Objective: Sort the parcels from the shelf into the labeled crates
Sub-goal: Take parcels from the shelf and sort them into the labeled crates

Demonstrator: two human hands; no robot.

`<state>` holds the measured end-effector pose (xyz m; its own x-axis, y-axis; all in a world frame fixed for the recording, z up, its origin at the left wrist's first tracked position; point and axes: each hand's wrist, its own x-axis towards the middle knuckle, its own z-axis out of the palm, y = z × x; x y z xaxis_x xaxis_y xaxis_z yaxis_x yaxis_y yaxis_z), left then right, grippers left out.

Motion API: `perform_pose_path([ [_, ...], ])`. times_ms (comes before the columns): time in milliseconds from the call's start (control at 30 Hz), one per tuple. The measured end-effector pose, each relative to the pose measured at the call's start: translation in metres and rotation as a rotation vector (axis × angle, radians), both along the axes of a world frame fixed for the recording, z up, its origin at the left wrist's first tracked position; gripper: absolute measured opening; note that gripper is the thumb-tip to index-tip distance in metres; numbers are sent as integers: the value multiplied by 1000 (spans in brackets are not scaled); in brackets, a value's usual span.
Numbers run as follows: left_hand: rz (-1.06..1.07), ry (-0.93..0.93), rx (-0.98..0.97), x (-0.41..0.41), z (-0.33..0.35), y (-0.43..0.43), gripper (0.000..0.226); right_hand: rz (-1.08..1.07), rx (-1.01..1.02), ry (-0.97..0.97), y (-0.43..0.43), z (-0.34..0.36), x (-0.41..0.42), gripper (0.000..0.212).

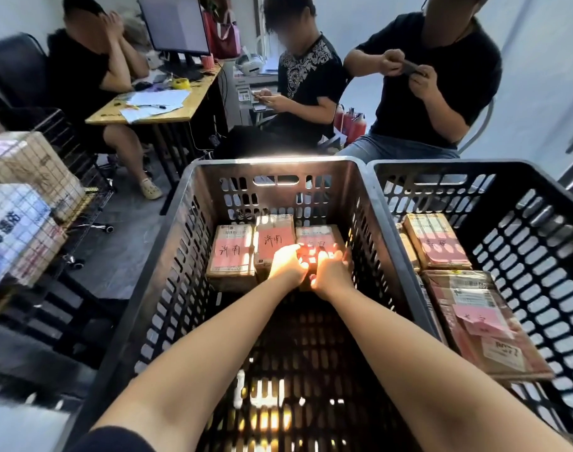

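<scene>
My left hand (288, 264) and right hand (330, 272) meet at 12 o'clock, deep in the left crate (187, 203). Both have fingers curled over the near end of the third parcel (317, 238); sun glare washes out the fingertips. That parcel lies at the crate's far wall, just at 3 o'clock of two pink-labelled parcels (252, 252) already in a row. To finish this well I would lower it flat, label up, nudge it snug against its neighbour toward 9 o'clock, then open both hands and lift straight out without dragging it. The right crate (523, 223), at 2 o'clock, holds other parcels.
</scene>
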<state>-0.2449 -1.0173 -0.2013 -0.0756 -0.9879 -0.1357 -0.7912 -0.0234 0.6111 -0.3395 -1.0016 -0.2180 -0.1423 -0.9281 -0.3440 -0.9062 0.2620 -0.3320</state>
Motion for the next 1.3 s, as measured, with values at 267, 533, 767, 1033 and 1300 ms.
perform_pose_path([
  [267, -137, -300, -165, 41, -12, 1, 39, 112, 132, 118, -21, -27, 13, 77],
  [533, -175, -439, -166, 76, -10, 7, 39, 146, 80, 164, -18, -14, 11, 80],
  [767, -165, -476, -88, 83, -4, 18, 44, 36, 24, 89, 0, 23, 15, 71],
  [1033, -174, -544, -79, 90, 23, 53, 47, 199, -256, 65, 34, 44, 27, 47],
  [1300, 9, -577, -156, 100, 81, 104, 36, 449, -374, 74, 67, 84, 29, 65],
])
